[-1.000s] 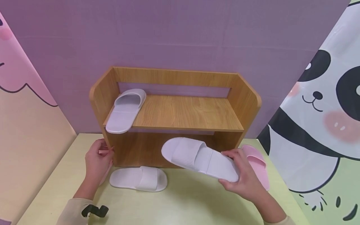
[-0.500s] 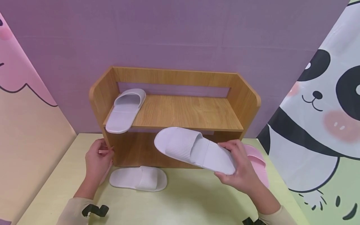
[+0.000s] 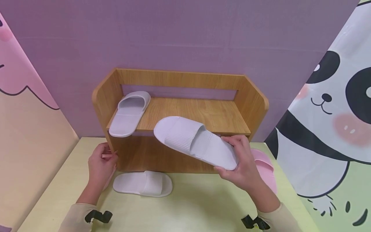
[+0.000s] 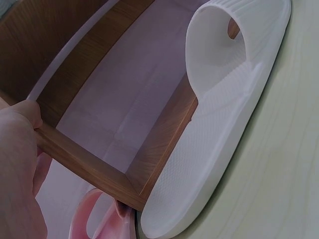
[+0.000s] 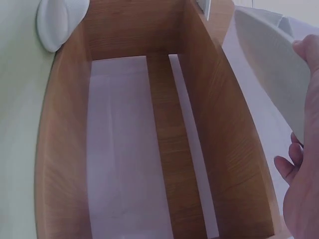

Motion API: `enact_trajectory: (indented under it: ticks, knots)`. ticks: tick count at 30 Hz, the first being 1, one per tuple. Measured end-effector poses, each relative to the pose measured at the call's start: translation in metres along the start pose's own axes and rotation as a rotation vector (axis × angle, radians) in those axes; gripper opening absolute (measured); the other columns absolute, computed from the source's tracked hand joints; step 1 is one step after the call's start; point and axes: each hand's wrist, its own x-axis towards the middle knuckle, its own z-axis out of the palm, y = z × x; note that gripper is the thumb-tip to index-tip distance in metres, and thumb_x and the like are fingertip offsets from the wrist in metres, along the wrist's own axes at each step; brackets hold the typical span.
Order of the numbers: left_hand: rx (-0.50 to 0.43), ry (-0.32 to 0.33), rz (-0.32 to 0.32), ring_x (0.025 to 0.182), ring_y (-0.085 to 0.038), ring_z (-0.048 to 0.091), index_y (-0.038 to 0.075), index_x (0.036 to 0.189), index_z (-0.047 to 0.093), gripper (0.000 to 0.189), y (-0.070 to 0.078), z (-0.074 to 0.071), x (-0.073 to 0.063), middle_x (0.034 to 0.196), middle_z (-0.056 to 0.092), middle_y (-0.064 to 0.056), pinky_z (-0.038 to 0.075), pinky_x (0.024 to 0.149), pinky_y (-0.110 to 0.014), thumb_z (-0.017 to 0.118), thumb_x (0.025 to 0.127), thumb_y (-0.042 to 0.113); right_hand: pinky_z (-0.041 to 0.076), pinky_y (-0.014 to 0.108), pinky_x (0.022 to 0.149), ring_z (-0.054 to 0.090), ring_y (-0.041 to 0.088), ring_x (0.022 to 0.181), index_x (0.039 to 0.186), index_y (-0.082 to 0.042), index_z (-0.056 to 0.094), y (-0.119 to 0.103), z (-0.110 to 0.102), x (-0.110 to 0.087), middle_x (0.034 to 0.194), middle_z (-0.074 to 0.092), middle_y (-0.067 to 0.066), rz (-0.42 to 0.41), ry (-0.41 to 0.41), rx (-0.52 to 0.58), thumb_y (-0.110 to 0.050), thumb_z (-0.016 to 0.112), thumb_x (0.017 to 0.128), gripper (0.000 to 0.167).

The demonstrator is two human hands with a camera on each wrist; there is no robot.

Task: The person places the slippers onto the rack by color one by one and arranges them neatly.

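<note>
My right hand (image 3: 242,162) grips a white slipper (image 3: 179,133) by its heel end, thumb below and fingers above. The slipper hangs tilted in front of the upper board of a wooden shoe rack (image 3: 191,114), strap end to the left and higher. With my left hand (image 3: 101,164) I hold the front edge of the rack's left side panel; the thumb tip shows on that edge in the left wrist view. A second white slipper (image 3: 127,114) lies at the left of the upper board, heel toward me. Another white slipper (image 3: 142,184) lies sideways on the table before the rack.
A pink slipper (image 3: 265,170) lies on the table (image 3: 200,206) right of the rack. Another pink slipper (image 4: 117,221) sits by the rack's left side, partly hidden by my left hand. A purple wall (image 3: 185,35) stands behind, with cartoon-printed panels on both sides.
My right hand has raised the white slipper and moved it left, from before the lower compartment up to the upper board's front edge. The left hand has stayed on the rack's side panel.
</note>
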Motion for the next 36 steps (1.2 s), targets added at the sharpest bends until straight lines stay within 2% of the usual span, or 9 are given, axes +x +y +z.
enact_trajectory:
  ticks: [6,14,19,27,36]
  knots:
    - [0.009,-0.007,-0.004,0.103,-0.033,0.073,0.005,0.134,0.065,0.035,0.001,0.000,0.000,0.119,0.072,-0.018,0.049,0.078,-0.005,0.074,0.101,0.002,0.043,0.026,0.096,0.053,0.029,0.121,0.140,0.001,0.066,-0.005,0.008,0.014,0.128,0.055,0.022,0.077,0.056,-0.087,-0.035,0.093,0.072,0.081]
    - [0.014,-0.017,-0.024,0.105,-0.033,0.072,0.006,0.135,0.065,0.035,0.002,0.000,0.000,0.119,0.071,-0.015,0.050,0.077,-0.006,0.074,0.101,0.003,0.041,0.042,0.091,0.049,0.031,0.124,0.142,-0.004,0.065,-0.013,0.021,0.034,0.128,0.053,0.018,0.202,0.086,-0.162,-0.032,0.097,0.075,0.079]
    - [0.008,-0.001,-0.007,0.103,-0.032,0.073,0.005,0.133,0.066,0.034,0.000,0.001,0.000,0.116,0.071,-0.012,0.050,0.077,-0.005,0.075,0.100,0.002,0.041,0.044,0.092,0.048,0.036,0.122,0.140,-0.001,0.066,-0.019,0.032,0.052,0.126,0.053,0.019,0.219,0.079,-0.157,-0.032,0.100,0.074,0.080]
    - [0.009,-0.002,-0.003,0.104,-0.033,0.073,0.005,0.133,0.066,0.033,0.002,0.001,-0.001,0.117,0.071,-0.014,0.049,0.078,-0.005,0.074,0.101,0.003,0.042,0.047,0.092,0.048,0.039,0.120,0.138,0.001,0.066,-0.023,0.047,0.077,0.123,0.053,0.020,0.216,0.058,-0.258,-0.039,0.099,0.075,0.082]
    - [0.003,0.000,-0.006,0.105,-0.034,0.073,0.006,0.132,0.066,0.033,0.002,0.001,-0.002,0.119,0.071,-0.017,0.050,0.077,-0.006,0.075,0.101,0.002,0.043,0.050,0.092,0.048,0.040,0.118,0.135,0.005,0.066,-0.020,0.062,0.100,0.120,0.053,0.021,0.287,0.042,-0.304,-0.042,0.096,0.080,0.078]
